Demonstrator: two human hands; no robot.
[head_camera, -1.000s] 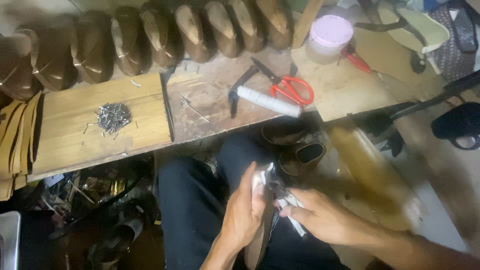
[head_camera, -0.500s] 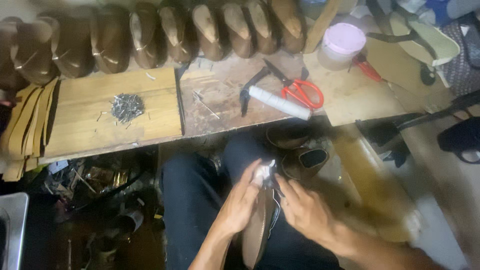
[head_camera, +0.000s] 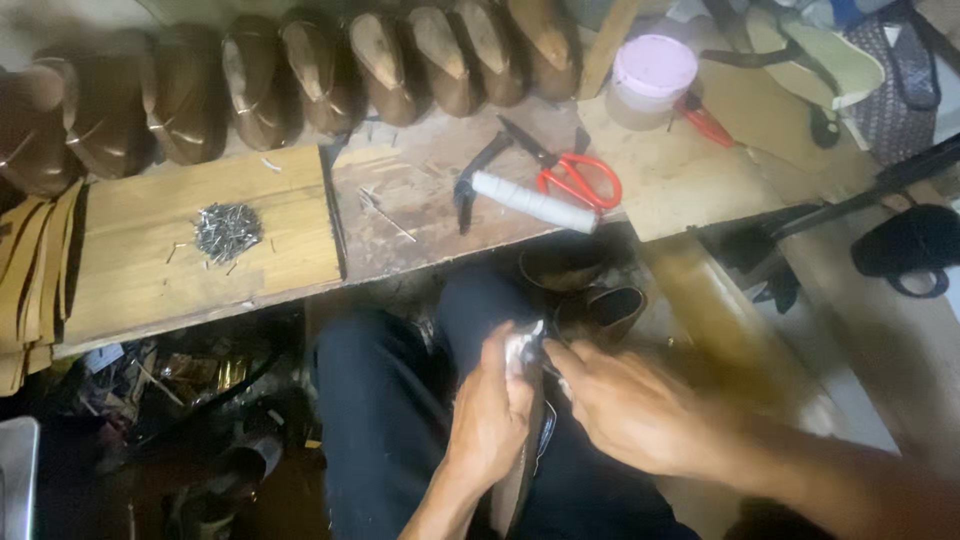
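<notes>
The left hand (head_camera: 490, 415) is clamped around a shoe (head_camera: 520, 470) on the lap; the right hand (head_camera: 625, 405), fingers together, pinches at its toe. Scissors (head_camera: 570, 175) lie on the desk (head_camera: 690, 190) beyond.

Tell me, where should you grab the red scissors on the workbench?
Probably by the red loop handles, coming from the right. The scissors lie flat with the dark pointed blades aimed up-left, and the white-wrapped tool lies close along their lower-left side.

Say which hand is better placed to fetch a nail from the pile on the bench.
Left, probably. The nail pile lies on the light board to the left, on the left hand's side. But that hand grips the shoe on the lap, while the right hand only works at its top.
</notes>
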